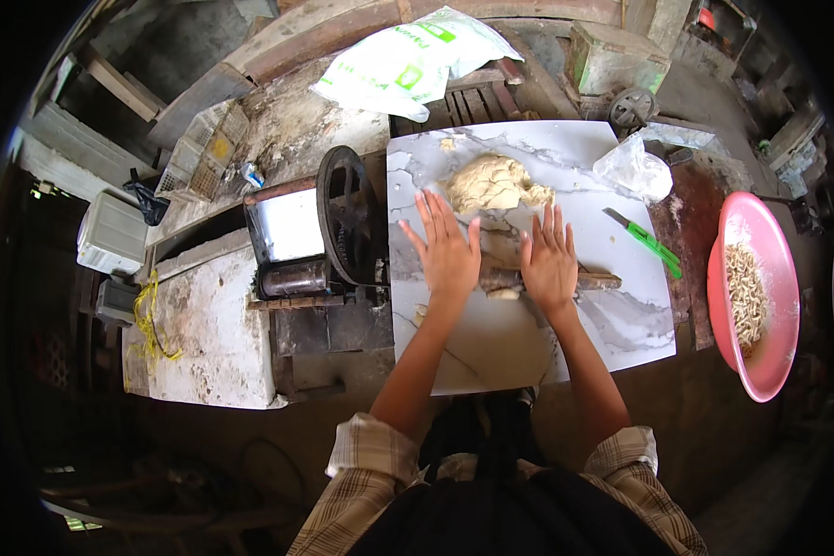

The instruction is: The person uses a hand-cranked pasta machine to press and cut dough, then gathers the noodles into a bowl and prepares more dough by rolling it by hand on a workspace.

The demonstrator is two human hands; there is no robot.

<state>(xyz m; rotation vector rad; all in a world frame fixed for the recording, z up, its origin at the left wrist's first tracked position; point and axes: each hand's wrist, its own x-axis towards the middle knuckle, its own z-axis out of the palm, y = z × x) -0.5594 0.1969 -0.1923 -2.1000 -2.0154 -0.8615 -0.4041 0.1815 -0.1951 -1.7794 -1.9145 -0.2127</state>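
Observation:
My left hand [449, 258] and my right hand [549, 267] lie palm down with fingers stretched out, over a short wooden rolling pin [602, 280]. The pin lies crosswise under them on a white marble-patterned board [621, 324]; how firmly the palms press on it cannot be told. A small dough piece [503, 294] sits on the near side of the pin, between my hands. Just beyond my fingertips rests a large lump of pale dough [486, 183], with a smaller chunk at its right side. A green utility knife [653, 248] lies right of my right hand.
Right of the board stands a pink basin [788, 306] with floury cut pieces inside. A clear plastic bag [635, 169] lies at the board's far right corner. On the left is a roller machine with a dark wheel [345, 218]. A white-green sack [417, 60] lies at the back.

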